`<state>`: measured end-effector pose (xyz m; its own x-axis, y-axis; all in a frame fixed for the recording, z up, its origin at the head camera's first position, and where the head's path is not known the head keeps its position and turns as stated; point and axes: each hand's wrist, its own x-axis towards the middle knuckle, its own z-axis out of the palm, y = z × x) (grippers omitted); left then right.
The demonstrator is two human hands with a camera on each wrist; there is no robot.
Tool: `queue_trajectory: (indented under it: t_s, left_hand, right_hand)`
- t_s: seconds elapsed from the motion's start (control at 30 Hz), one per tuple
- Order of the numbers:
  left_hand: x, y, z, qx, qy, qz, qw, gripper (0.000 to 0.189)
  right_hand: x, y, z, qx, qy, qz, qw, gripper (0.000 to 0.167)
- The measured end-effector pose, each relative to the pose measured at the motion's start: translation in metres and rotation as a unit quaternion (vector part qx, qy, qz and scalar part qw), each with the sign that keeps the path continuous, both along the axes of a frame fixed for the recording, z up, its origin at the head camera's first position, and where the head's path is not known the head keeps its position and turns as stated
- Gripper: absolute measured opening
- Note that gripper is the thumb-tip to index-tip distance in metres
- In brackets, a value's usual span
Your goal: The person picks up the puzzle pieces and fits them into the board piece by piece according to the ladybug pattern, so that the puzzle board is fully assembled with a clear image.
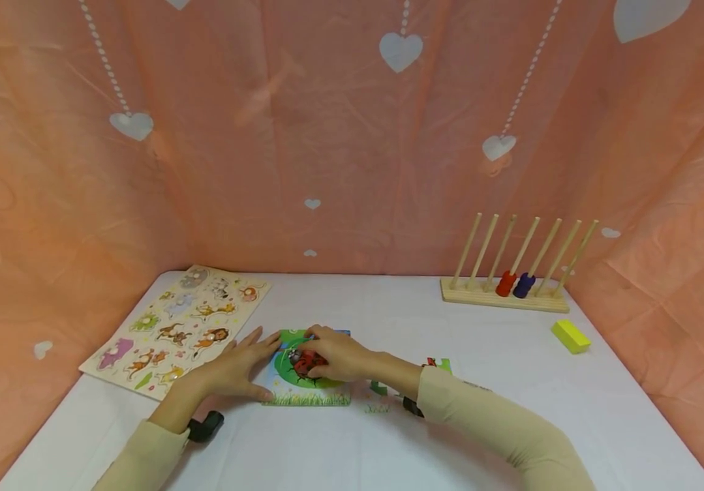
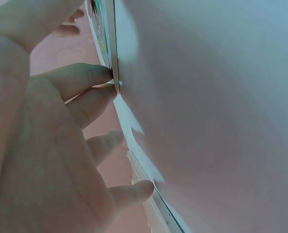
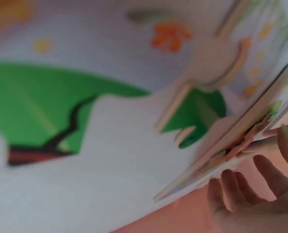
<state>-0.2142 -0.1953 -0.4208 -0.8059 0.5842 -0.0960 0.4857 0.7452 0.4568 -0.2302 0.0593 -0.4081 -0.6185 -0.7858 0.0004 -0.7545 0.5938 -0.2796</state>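
Note:
A ladybug jigsaw puzzle [image 1: 305, 400] lies on the white table, with a green leaf and a strip of grass printed on it. My left hand [image 1: 235, 368] spreads its fingers along the puzzle's left side, fingertips at the upper corner and thumb at the lower one. Over the right half, my right hand [image 1: 342, 354] curls thumb and fingers round a puzzle piece at the ladybug; the hand hides most of that piece. In the right wrist view, loose green puzzle pieces [image 3: 37, 97] lie close to the camera, beside the puzzle.
An animal peg puzzle board [image 1: 189, 331] lies at the back left. At the back right stands a wooden peg rack [image 1: 505, 298] with a red and a purple bead piece on its rods. A yellow block [image 1: 570, 336] lies near the right edge. Pink fabric [image 1: 352, 170] surrounds the table.

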Motion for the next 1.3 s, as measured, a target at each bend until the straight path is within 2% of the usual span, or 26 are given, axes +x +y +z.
queue_trajectory:
  t_s: [0.1, 0.2, 0.37, 0.67, 1.1, 1.3]
  left_hand:
    - [-0.002, 0.000, -0.001, -0.001, 0.000, 0.002, 1.0000, 0.101]
    - [-0.001, 0.000, -0.001, -0.001, 0.000, 0.004, 1.0000, 0.101]
    - [0.000, 0.000, -0.001, -0.001, 0.000, 0.003, 1.0000, 0.100]
    - [0.001, 0.001, 0.000, -0.002, 0.002, 0.002, 1.0000, 0.101]
    - [0.000, 0.001, 0.000, -0.001, 0.005, 0.001, 1.0000, 0.101]
    - [-0.001, 0.001, 0.000, -0.003, 0.006, -0.001, 1.0000, 0.100]
  right_hand:
    - [0.005, 0.006, 0.004, 0.057, 0.012, 0.023, 0.9980, 0.058]
    - [0.010, 0.013, 0.006, 0.113, -0.006, 0.041, 0.9927, 0.070]
    - [0.017, 0.020, 0.004, 0.143, -0.038, 0.048, 0.9878, 0.078]
    - [0.022, 0.024, 0.003, 0.146, -0.052, 0.047, 0.9867, 0.078]
    - [0.016, 0.025, 0.000, 0.149, -0.059, 0.042, 0.9862, 0.079]
    - [0.014, 0.024, 0.002, 0.138, -0.075, 0.045, 0.9865, 0.077]
